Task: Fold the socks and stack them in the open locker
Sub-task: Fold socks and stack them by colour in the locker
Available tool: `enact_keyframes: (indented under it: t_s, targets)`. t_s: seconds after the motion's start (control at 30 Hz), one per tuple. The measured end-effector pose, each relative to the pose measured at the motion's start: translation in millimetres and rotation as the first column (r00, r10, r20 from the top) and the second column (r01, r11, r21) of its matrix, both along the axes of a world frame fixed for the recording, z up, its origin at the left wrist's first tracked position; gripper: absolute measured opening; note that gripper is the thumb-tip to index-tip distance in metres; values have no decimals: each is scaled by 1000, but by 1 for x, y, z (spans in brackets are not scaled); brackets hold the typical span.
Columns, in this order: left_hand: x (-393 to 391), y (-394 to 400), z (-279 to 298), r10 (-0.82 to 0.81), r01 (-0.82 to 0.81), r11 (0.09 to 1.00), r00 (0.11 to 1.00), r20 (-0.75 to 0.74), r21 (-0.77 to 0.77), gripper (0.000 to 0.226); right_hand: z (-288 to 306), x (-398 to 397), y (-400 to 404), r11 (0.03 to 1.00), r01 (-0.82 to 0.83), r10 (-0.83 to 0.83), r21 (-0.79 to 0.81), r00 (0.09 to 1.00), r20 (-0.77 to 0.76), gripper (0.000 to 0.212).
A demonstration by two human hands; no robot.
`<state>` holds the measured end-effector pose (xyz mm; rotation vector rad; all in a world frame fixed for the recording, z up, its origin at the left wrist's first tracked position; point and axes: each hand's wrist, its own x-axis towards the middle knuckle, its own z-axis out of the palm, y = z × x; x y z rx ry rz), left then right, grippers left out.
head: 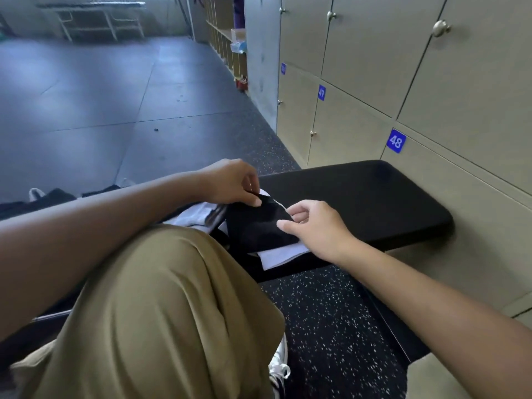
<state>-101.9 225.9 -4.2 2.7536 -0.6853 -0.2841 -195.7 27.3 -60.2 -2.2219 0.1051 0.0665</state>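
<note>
A black sock [256,226] lies on top of white socks [285,254] on the black padded bench [374,203], just past my knee. My left hand [230,182] pinches the sock's far edge between thumb and fingers. My right hand [313,223] touches the sock's right edge with thumb and forefinger; whether it pinches the cloth is unclear. More white fabric [193,214] sticks out to the left under the black sock. No open locker shows in this view.
Beige lockers [431,82] with shut doors, numbered 48 [396,141] and 49 [321,92], line the right side behind the bench. My knee in tan trousers [161,298] fills the foreground. Dark clothing and a white strap [37,194] lie at the left. Speckled floor [331,326] lies below.
</note>
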Motion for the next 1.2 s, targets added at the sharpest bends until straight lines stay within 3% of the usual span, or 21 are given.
enact_keyframes:
  t_s: [0.13, 0.2, 0.33, 0.47, 0.57, 0.63, 0.73, 0.9, 1.0, 1.1, 1.2]
  targets:
    - [2, -2, 1, 6, -8, 996, 1000, -30, -87, 33, 2, -1, -1, 991, 41, -42, 129, 999, 5, 36]
    - [4, -2, 6, 15, -29, 984, 996, -82, -174, 34, 9, -1, -5, 981, 54, -64, 187, 997, 47, 25]
    - [-4, -7, 27, -47, -30, 939, 976, -215, -342, 11, 28, -3, -23, 959, 73, -120, 272, 980, 159, 18]
    - [-19, -28, 43, -116, -83, 859, 930, -349, -506, 12, 44, -12, -48, 943, 135, -206, 305, 955, 215, 12]
    - [-26, -49, 46, -131, -115, 804, 922, -363, -583, 33, 50, -20, -65, 908, 312, -391, 280, 871, 298, 17]
    - [-28, -66, 46, -107, -101, 793, 948, -301, -600, 34, 59, -30, -72, 873, 369, -470, 320, 814, 342, 17]
    - [-36, -94, 49, -101, -45, 789, 974, -202, -612, 34, 71, -47, -77, 849, 323, -462, 419, 837, 292, 9]
    - [-57, -144, 62, -232, 64, 691, 963, -138, -720, 17, 83, -71, -90, 762, 266, -438, 590, 883, 167, 24]
    - [-67, -168, 63, -355, 132, 653, 923, -146, -746, 15, 91, -82, -106, 696, 270, -466, 665, 875, 133, 35]
    - [-77, -189, 60, -493, 126, 585, 839, -228, -801, 17, 93, -97, -124, 688, 295, -504, 663, 852, 144, 42]
    - [-87, -204, 57, -557, 123, 554, 790, -257, -823, 22, 93, -114, -140, 686, 361, -551, 632, 825, 126, 31]
